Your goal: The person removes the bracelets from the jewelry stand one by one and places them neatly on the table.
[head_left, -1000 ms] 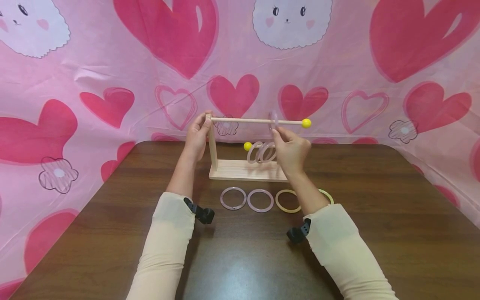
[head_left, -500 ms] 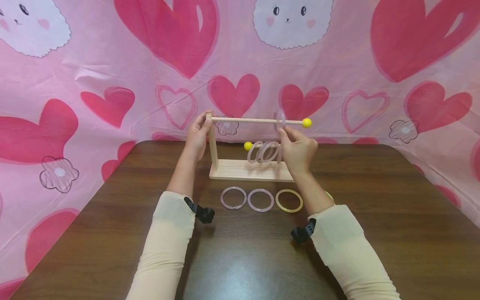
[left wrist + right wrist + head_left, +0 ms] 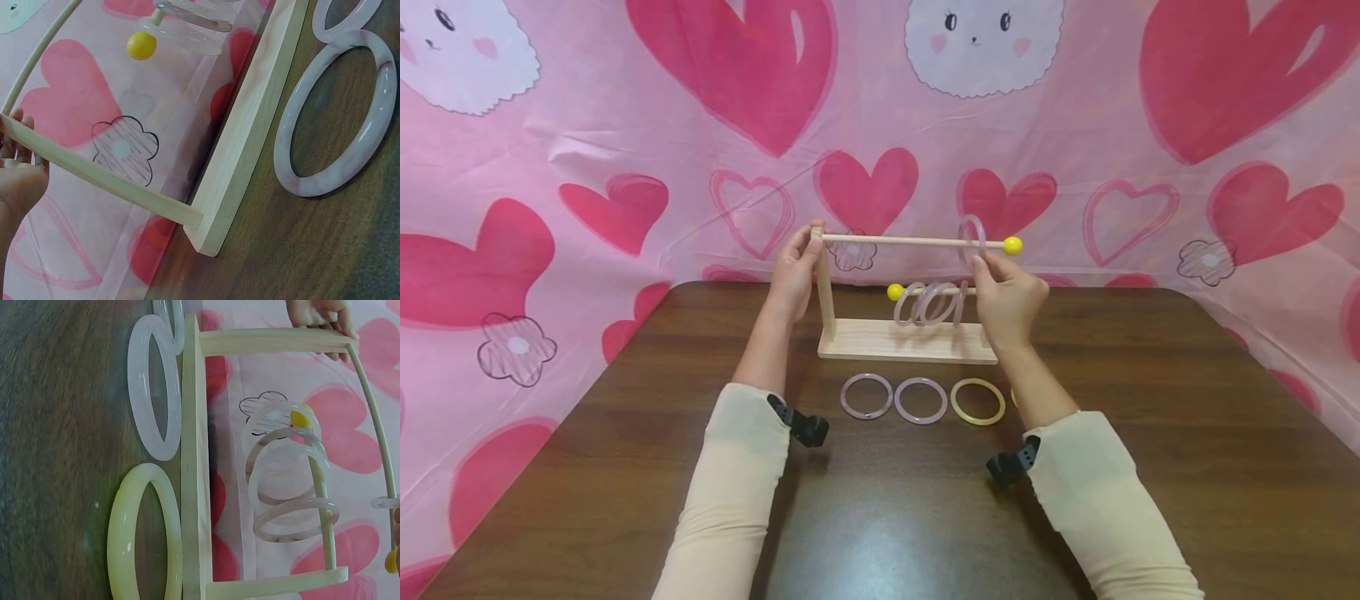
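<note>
My left hand (image 3: 793,275) grips the top of the left post (image 3: 825,287) of a wooden bangle stand (image 3: 902,342), thumb in front. From that post the upper rod (image 3: 895,241) runs right to a yellow end ball (image 3: 1012,246). Close to this ball, my right hand (image 3: 1011,304) pinches the lower edge of a pale lavender bangle (image 3: 981,227), which encircles the rod. Several translucent bangles (image 3: 334,512) hang on the lower rod (image 3: 326,544), whose yellow ball (image 3: 896,292) points left. Only the fingertips of the right hand show in the right wrist view.
In front of the stand, two lavender bangles (image 3: 867,417) and a yellow bangle (image 3: 977,422) lie in a row on the brown table (image 3: 880,517). Another yellowish bangle is mostly hidden by the right forearm. A pink heart-print cloth (image 3: 880,108) hangs behind.
My right hand has slid the lavender bangle rightward along the upper rod, closer to the yellow ball. It has also turned to show more of its opening. The left hand stays on the post.
</note>
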`<state>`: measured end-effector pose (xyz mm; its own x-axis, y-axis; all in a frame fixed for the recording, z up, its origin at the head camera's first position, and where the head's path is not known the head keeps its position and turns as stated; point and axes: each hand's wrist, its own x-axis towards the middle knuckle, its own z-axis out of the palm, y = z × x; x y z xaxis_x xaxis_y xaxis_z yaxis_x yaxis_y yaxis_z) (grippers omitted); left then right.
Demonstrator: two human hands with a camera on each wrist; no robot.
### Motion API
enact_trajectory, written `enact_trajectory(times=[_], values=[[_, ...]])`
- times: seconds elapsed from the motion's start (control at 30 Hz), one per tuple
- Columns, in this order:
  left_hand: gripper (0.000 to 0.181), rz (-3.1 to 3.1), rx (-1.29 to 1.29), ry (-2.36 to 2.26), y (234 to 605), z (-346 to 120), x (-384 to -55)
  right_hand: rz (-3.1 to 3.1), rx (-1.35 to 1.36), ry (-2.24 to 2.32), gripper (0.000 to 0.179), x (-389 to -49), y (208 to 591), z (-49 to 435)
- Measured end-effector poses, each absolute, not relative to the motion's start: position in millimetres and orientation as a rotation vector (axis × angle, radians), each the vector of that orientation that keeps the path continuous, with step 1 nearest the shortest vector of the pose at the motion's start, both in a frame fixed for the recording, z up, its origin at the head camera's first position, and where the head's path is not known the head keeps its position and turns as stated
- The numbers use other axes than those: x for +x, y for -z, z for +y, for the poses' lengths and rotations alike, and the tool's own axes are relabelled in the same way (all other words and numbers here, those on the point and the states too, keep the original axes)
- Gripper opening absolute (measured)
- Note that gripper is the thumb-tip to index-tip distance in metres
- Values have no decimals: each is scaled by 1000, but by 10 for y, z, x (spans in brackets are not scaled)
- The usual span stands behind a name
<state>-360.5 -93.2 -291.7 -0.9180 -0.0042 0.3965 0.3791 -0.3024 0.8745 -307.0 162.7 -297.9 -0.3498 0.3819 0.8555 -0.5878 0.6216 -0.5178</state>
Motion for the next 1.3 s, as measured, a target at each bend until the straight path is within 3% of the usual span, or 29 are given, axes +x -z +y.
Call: enact_trajectory(times=[1.3], values=[[36, -1667, -461, 2317, 2924, -927, -3616, -1665, 126, -1030, 10, -3062, 3008, 1812]])
